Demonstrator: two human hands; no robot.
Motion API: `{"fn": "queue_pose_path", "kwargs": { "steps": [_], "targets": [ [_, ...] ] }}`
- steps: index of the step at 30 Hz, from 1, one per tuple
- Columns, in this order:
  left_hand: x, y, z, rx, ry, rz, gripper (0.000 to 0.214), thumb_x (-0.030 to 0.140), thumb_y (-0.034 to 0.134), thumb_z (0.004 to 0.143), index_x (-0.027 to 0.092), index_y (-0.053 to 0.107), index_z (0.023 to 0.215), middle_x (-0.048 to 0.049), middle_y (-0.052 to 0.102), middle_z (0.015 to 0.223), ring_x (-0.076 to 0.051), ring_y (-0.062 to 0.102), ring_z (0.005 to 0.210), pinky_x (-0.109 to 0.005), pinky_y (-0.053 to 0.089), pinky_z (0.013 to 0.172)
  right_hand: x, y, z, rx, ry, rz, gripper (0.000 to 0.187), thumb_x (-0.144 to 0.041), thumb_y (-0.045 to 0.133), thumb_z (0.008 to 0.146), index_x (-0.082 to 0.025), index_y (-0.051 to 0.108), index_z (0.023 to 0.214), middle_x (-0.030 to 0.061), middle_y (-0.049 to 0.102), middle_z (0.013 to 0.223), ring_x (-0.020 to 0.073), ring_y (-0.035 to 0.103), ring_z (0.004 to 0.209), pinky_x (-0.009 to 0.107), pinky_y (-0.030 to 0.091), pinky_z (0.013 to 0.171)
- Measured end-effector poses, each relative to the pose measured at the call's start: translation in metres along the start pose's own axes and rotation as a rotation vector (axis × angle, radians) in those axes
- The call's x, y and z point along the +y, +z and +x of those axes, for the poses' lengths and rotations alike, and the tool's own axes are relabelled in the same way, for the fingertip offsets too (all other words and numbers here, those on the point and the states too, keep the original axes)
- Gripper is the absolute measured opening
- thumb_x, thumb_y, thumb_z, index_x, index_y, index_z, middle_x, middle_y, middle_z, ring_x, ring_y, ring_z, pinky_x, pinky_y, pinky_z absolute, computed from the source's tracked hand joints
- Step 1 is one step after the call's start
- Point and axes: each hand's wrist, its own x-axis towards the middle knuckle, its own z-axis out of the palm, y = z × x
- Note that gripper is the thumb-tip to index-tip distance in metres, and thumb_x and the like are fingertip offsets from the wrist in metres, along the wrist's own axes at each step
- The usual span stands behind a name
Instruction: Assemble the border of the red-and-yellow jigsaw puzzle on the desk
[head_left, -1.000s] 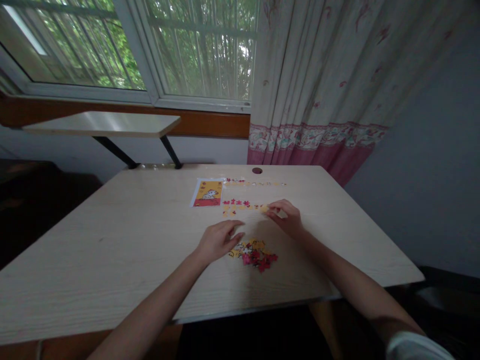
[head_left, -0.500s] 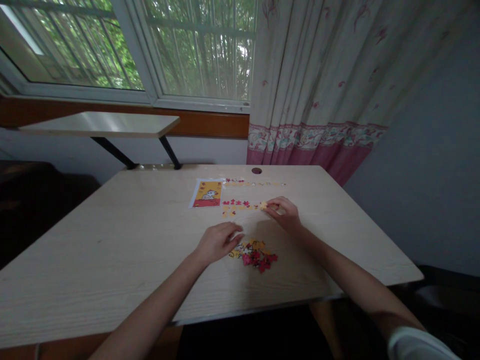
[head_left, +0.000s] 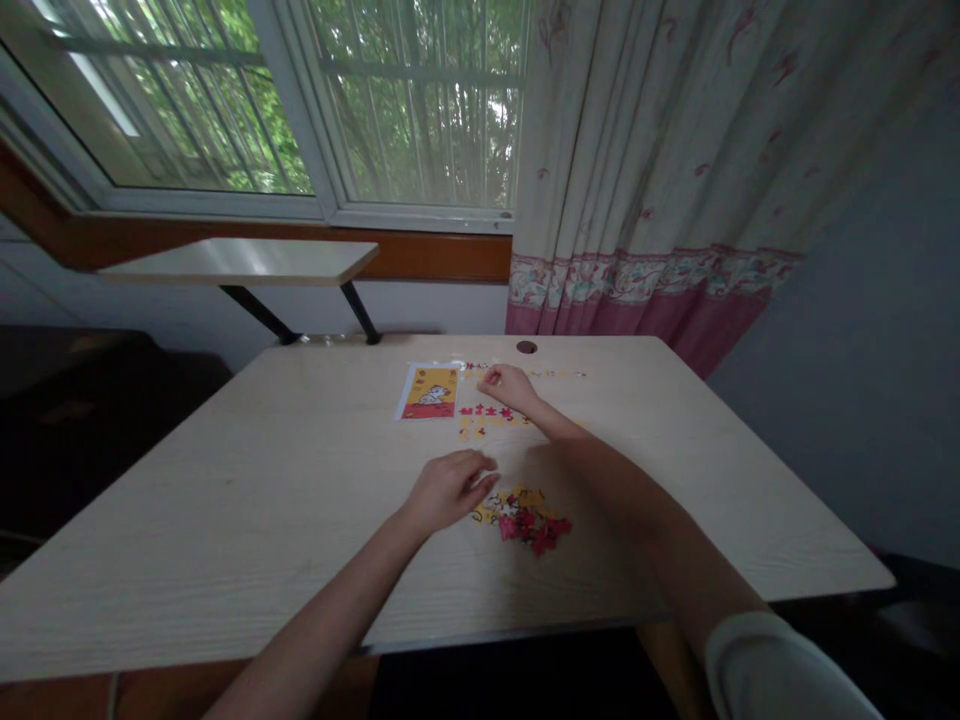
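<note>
My right hand (head_left: 511, 385) reaches far across the light wooden table (head_left: 247, 500), fingers curled down on the far row of yellow puzzle pieces (head_left: 555, 374), beside the orange and red reference card (head_left: 428, 392). What its fingertips pinch is too small to tell. A nearer row of red and yellow joined pieces (head_left: 491, 415) lies just below that hand. My left hand (head_left: 450, 488) rests on the table with fingers loosely bent and apart, touching the left edge of a pile of loose red and yellow pieces (head_left: 525, 510). It holds nothing visible.
A round cable hole (head_left: 526, 347) sits at the table's far edge. A pale shelf on black brackets (head_left: 247, 262) juts out under the window at the left. A floral curtain with a pink hem (head_left: 645, 200) hangs at the back right. Dark furniture (head_left: 90, 400) stands left of the table.
My right hand has moved from the right end of the nearer puzzle row up and left to the far row by the card. The left hand stays put. The view shifted slightly.
</note>
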Motion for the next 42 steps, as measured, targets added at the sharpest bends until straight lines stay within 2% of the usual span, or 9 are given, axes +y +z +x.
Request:
{"fn": "queue_pose_path", "kwargs": {
  "steps": [4,8,11,16,24,32,37,40,42],
  "targets": [
    [0.0,0.0,0.0,0.003,0.01,0.005,0.021,0.032,0.045,0.09,0.018,0.06,0.093,-0.0022,0.062,0.076,-0.012,0.057,0.066,-0.023,0.045,0.063,0.009,0.008,0.005,-0.02,0.029,-0.054,0.03,-0.047,0.062,0.074,-0.018,0.066,0.077,0.0027,0.067,0.076,0.0145,0.06,0.069,0.024,0.043,0.065],
    [0.0,0.0,0.001,-0.007,0.017,0.018,0.022,0.033,0.044,0.09,0.018,0.06,0.092,-0.0022,0.062,0.074,-0.013,0.057,0.067,-0.023,0.045,0.064,0.017,0.005,0.007,-0.045,-0.027,-0.031,0.017,-0.032,0.059,0.079,-0.018,0.067,0.085,0.0015,0.068,0.079,0.0116,0.061,0.073,0.02,0.043,0.068],
    [0.001,0.0,0.001,-0.004,0.029,0.027,0.021,0.031,0.045,0.09,0.018,0.06,0.093,-0.0017,0.061,0.074,-0.012,0.056,0.065,-0.022,0.044,0.062,0.018,0.003,0.008,-0.055,-0.036,-0.047,0.018,-0.029,0.061,0.077,-0.018,0.068,0.089,0.0022,0.069,0.081,0.0122,0.062,0.074,0.021,0.044,0.07],
    [0.001,0.0,0.001,-0.003,0.031,0.029,0.021,0.031,0.044,0.09,0.018,0.06,0.092,-0.0015,0.061,0.074,-0.012,0.055,0.063,-0.022,0.043,0.06,0.011,0.009,0.011,-0.076,-0.051,-0.095,0.018,-0.033,0.062,0.076,-0.02,0.07,0.085,0.0026,0.07,0.081,0.0147,0.063,0.076,0.023,0.045,0.071],
    [-0.001,0.001,0.001,-0.005,0.028,0.041,0.02,0.031,0.044,0.09,0.018,0.059,0.089,-0.0007,0.059,0.071,-0.012,0.054,0.062,-0.021,0.041,0.059,-0.005,0.017,0.017,-0.08,-0.074,-0.176,0.02,-0.029,0.057,0.08,-0.021,0.071,0.092,0.0041,0.071,0.089,0.0169,0.063,0.083,0.025,0.045,0.076],
    [-0.001,0.001,0.001,-0.009,0.03,0.056,0.021,0.032,0.043,0.091,0.018,0.059,0.089,-0.0015,0.06,0.074,-0.012,0.056,0.066,-0.022,0.041,0.061,-0.012,0.012,0.014,-0.075,-0.095,-0.211,0.021,-0.029,0.055,0.082,-0.021,0.07,0.095,0.0054,0.07,0.093,0.0184,0.062,0.088,0.026,0.045,0.077],
    [-0.001,0.001,0.0,-0.014,0.023,0.062,0.022,0.031,0.042,0.091,0.018,0.059,0.089,-0.0019,0.061,0.075,-0.013,0.056,0.068,-0.022,0.042,0.062,-0.02,-0.009,-0.013,-0.071,-0.184,-0.18,0.021,-0.027,0.052,0.085,-0.019,0.068,0.095,0.0049,0.068,0.092,0.0155,0.061,0.086,0.024,0.043,0.078],
    [-0.001,0.001,0.001,-0.029,0.025,0.063,0.021,0.03,0.042,0.091,0.018,0.059,0.089,-0.0016,0.061,0.075,-0.013,0.056,0.069,-0.022,0.042,0.063,-0.02,-0.027,-0.045,-0.11,-0.375,-0.09,0.019,-0.024,0.053,0.085,-0.016,0.068,0.092,0.0057,0.067,0.088,0.0131,0.059,0.079,0.023,0.042,0.075],
    [-0.001,0.0,0.001,-0.04,0.03,0.07,0.02,0.029,0.042,0.091,0.018,0.059,0.089,-0.0015,0.061,0.076,-0.013,0.056,0.069,-0.023,0.042,0.062,-0.017,-0.039,-0.07,-0.195,-0.49,-0.043,0.018,-0.024,0.053,0.085,-0.015,0.068,0.089,0.0048,0.066,0.081,0.012,0.058,0.074,0.023,0.042,0.072]
  ]
}}
